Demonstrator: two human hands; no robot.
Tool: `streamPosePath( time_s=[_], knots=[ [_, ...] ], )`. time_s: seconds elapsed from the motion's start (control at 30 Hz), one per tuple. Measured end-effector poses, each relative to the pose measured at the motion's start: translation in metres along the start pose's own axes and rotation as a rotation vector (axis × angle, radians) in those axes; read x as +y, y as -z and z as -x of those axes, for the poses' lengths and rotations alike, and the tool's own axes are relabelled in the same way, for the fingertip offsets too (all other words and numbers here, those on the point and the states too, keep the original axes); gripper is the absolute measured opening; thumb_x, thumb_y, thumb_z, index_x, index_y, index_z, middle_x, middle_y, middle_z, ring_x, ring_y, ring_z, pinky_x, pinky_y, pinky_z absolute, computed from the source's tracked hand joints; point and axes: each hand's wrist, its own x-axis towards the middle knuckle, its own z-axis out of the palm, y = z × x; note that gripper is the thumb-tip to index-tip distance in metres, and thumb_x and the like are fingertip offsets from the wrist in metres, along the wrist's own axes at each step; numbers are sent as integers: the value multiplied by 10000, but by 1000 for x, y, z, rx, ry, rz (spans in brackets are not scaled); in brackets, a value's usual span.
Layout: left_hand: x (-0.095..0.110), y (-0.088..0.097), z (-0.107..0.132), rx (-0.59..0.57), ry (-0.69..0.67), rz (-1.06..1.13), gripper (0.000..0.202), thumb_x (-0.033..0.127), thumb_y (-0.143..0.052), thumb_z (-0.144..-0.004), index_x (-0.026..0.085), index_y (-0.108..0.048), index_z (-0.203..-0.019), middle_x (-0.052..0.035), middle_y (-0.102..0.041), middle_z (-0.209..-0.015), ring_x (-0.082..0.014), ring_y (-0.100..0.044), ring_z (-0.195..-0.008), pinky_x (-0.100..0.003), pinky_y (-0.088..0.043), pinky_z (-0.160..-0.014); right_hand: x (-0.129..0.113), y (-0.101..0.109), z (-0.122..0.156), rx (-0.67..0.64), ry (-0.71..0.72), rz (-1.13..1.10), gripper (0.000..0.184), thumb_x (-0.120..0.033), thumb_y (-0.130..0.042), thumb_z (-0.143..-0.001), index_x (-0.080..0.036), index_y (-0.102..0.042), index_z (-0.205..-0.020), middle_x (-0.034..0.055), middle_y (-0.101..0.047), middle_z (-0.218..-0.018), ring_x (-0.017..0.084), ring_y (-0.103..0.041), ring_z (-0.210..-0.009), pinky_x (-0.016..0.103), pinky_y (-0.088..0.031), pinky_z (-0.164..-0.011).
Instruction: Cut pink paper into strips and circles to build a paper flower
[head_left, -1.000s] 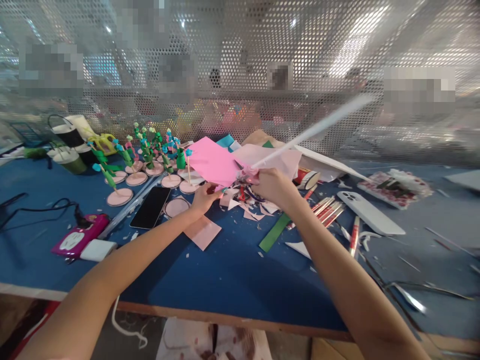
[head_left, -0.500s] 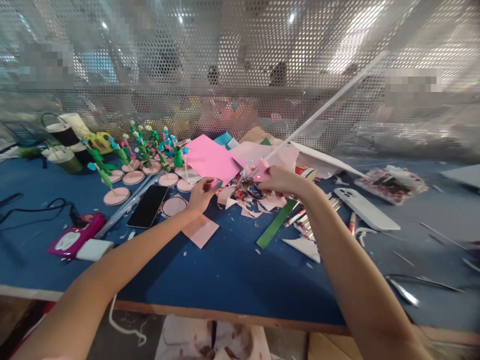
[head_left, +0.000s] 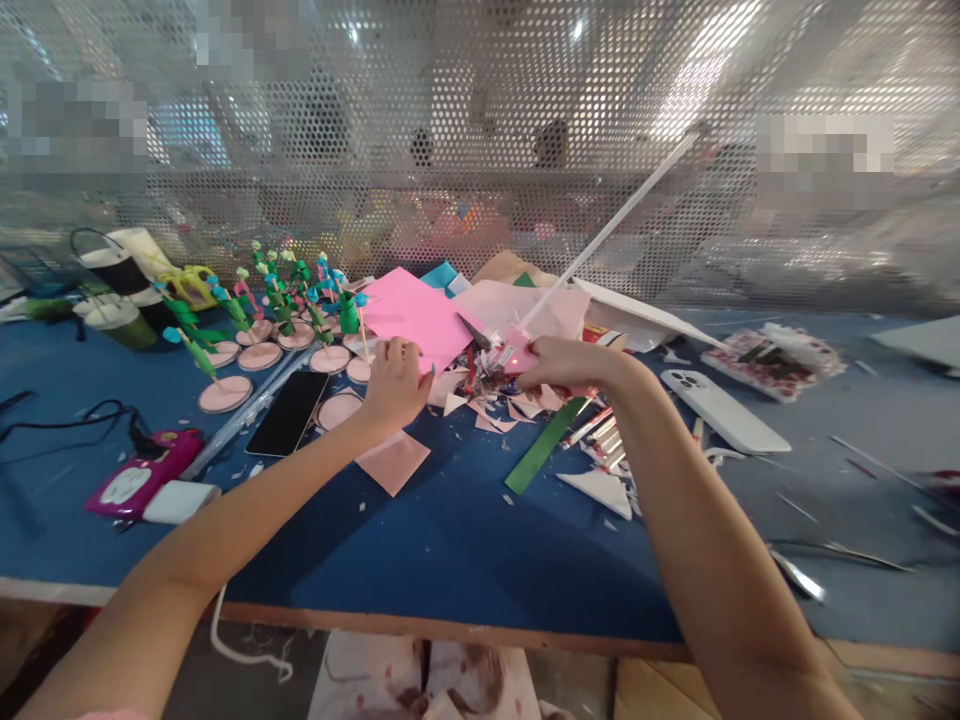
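Note:
My right hand is wrapped round a pink hot glue gun with a small lit light. A long white glue stick slants up from it to the right. Palm down, my left hand has its fingers curled at the near edge of a bright pink sheet; its fingertips and whatever they hold are hidden. Under its wrist lies a pale pink paper square. Beside it are a round pale pink disc and several discs bearing green and blue paper flowers.
Paper scraps heap below the glue gun, with a green strip nearby. A black phone and a magenta power strip lie left. On the right are a white phone and tweezers. Perforated mesh stands behind.
My left hand has turned palm down, its fingers curling over and away from the earlier thumb-and-finger pose. The glue gun has tilted slightly in my right hand. The whole view has shifted a little.

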Motion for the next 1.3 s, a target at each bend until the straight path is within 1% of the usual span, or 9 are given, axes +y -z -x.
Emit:
streamPosePath(
  time_s=[0.13, 0.3, 0.43, 0.57, 0.87, 0.97, 1.13, 1.2, 1.3],
  knots=[
    [17, -3, 13, -172, -212, 9, 306, 305, -556, -826, 152, -442, -1065, -127, -517, -1094, -290, -465, -1074, -443, -398, -921, 2, 0, 2, -17, -10, 2, 188, -197, -710, -637, -140, -583, -764, 2, -565, -488, 107, -487, -391, 207, -333, -356],
    [24, -9, 21, -274, -175, 6, 413, 231, -570, -819, 145, -373, -1172, -157, -493, -1193, -315, -421, -1160, -453, -382, -938, 12, -9, 8, 19, -49, -41, 121, -148, -663, -658, -137, -573, -737, -7, -542, -478, 99, -468, -380, 206, -312, -353],
    [25, -7, 21, -343, -182, 6, 307, 195, -522, -843, 148, -405, -1123, -132, -519, -1155, -297, -421, -1135, -430, -376, -931, 27, -20, 13, 63, -33, -119, 110, -164, -639, -691, -149, -543, -637, -16, -516, -451, 89, -459, -380, 199, -316, -359],
    [26, -4, 19, -415, -194, -20, 174, 142, -472, -839, 150, -476, -1012, -126, -536, -1110, -297, -430, -1077, -432, -388, -890, 34, -29, 19, 10, -22, -210, 219, -178, -630, -724, -163, -501, -548, -18, -508, -433, 73, -431, -368, 190, -329, -362],
    [25, 18, 10, -419, -132, -78, 198, 121, -467, -784, 168, -569, -947, -144, -523, -1049, -312, -461, -1011, -480, -416, -856, 46, -42, 8, -66, 33, -319, 148, -172, -633, -712, -161, -520, -618, -15, -584, -524, 65, -442, -388, 181, -341, -360],
    [27, 13, 12, -391, -181, 73, 162, 126, -464, -795, 183, -579, -892, -111, -562, -1017, -278, -487, -979, -447, -415, -868, 46, -42, 8, -65, 3, -312, 166, -172, -635, -706, -163, -508, -599, -14, -575, -515, 63, -426, -380, 185, -331, -350],
    [28, -3, 15, -427, -184, 375, 112, 111, -505, -776, 185, -572, -727, -60, -619, -771, -226, -552, -810, -376, -428, -794, 45, -40, 9, -56, -6, -294, 200, -184, -654, -699, -166, -492, -583, -5, -581, -522, 63, -436, -389, 178, -325, -344],
    [29, -5, 15, -455, -153, 398, 119, 102, -510, -767, 185, -565, -702, -62, -622, -746, -231, -562, -793, -371, -429, -771, 46, -41, 8, -48, 10, -293, 207, -182, -657, -699, -165, -490, -579, 2, -592, -532, 65, -453, -401, 175, -339, -354],
    [32, -4, 16, -497, -179, 270, 104, 125, -479, -791, 171, -572, -786, -100, -634, -844, -270, -555, -884, -398, -431, -794, 49, -41, 7, -66, 36, -279, 214, -195, -652, -708, -159, -508, -554, 12, -587, -517, 73, -464, -407, 177, -348, -355]
  ],
)
